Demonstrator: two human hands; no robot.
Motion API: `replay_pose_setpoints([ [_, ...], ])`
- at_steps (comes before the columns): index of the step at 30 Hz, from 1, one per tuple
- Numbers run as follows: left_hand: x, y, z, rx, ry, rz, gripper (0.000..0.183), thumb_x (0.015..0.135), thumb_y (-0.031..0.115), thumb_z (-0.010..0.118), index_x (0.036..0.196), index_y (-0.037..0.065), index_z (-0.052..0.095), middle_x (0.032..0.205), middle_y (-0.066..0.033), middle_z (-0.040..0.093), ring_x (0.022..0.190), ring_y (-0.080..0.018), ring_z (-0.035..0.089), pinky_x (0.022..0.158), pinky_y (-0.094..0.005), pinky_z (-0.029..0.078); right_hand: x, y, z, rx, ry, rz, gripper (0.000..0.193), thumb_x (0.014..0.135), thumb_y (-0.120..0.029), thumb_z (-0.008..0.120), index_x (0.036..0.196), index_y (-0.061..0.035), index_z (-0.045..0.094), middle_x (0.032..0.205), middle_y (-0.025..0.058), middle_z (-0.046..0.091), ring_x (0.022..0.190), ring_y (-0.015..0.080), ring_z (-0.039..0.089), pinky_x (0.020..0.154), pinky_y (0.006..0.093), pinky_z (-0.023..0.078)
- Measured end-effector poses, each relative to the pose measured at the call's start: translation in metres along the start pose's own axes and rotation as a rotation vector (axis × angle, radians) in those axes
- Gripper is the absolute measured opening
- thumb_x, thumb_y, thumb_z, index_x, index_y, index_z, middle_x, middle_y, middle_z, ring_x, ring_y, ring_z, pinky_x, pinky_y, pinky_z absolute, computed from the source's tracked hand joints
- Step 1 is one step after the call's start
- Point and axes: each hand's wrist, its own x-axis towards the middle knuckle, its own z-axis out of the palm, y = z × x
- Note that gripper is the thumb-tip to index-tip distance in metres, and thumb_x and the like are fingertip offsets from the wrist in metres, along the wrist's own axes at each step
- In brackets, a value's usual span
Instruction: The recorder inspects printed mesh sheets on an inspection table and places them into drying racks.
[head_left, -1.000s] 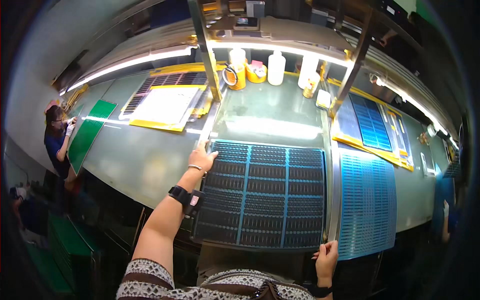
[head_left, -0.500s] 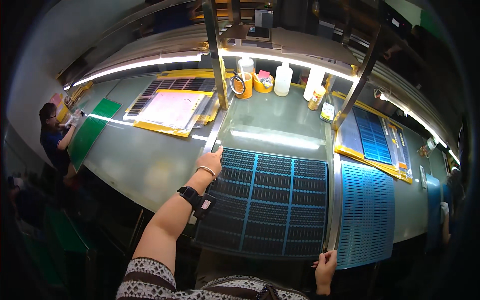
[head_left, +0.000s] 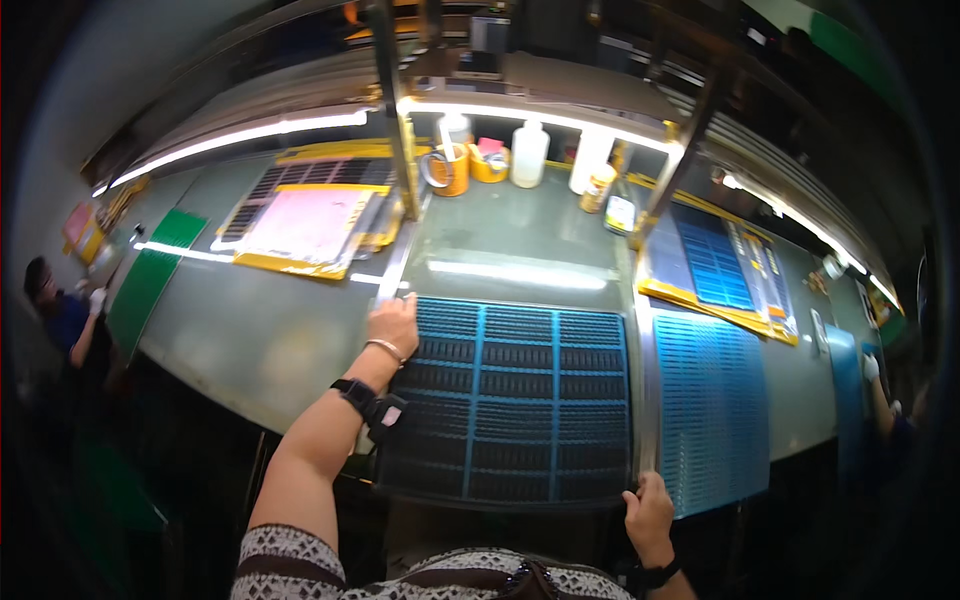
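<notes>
A large blue mesh filter panel [head_left: 515, 400] lies flat on the grey-green workbench [head_left: 250, 340] in front of me, its near edge overhanging the bench. My left hand [head_left: 395, 325] rests on the panel's far left corner, fingers curled over the edge; a bracelet and a black wrist device sit on that forearm. My right hand [head_left: 648, 510] grips the panel's near right corner at the bench's front edge.
A second blue mesh panel [head_left: 710, 410] lies to the right. Behind stand white bottles [head_left: 529, 155], an orange mug [head_left: 450, 170] and a metal post [head_left: 395, 120]. A pink sheet on a yellow frame [head_left: 300, 225] lies at left. A person [head_left: 60, 320] works far left; another person's gloved hand [head_left: 872, 368] is far right.
The view has shifted, so the bench looks lower and nearer. Both hands stay on the same corners of the blue panel, which sits slightly closer to me.
</notes>
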Motion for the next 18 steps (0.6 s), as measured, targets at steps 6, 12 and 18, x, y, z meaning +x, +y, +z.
replay_pose_setpoints([
  [6, -0.012, -0.019, 0.027, 0.036, 0.389, 0.080, 0.042, 0.085, 0.032, 0.051, 0.118, 0.006, 0.054, 0.125, -0.0107, 0.047, 0.124, -0.0257, 0.035, 0.095, -0.0482, 0.030, 0.101, -0.024, -0.005, -0.481, -0.154, -0.764, 0.059, 0.066, -0.016, 0.069, 0.122, -0.0081, 0.051, 0.116, 0.0115, 0.047, 0.106, 0.0327, 0.044, 0.082, 0.0437, 0.040],
  [12, -0.009, -0.016, 0.035, 0.049, 0.403, 0.108, 0.047, 0.087, 0.038, 0.048, 0.122, 0.007, 0.052, 0.132, -0.0069, 0.045, 0.129, -0.0247, 0.031, 0.101, -0.0485, 0.024, 0.227, -0.032, 0.044, -0.607, -0.064, -0.710, 0.051, 0.073, -0.007, 0.055, 0.123, -0.0042, 0.048, 0.132, 0.0132, 0.041, 0.118, 0.0384, 0.039, 0.092, 0.0457, 0.039],
  [18, -0.014, -0.020, 0.028, 0.031, 0.373, 0.085, 0.046, 0.089, 0.037, 0.046, 0.124, 0.007, 0.051, 0.134, -0.0057, 0.044, 0.131, -0.0258, 0.029, 0.103, -0.0499, 0.022, 0.257, -0.037, 0.070, -0.583, -0.044, -0.561, 0.057, 0.071, -0.002, 0.050, 0.127, -0.0031, 0.044, 0.136, 0.0118, 0.039, 0.120, 0.0364, 0.039, 0.096, 0.0454, 0.037],
])
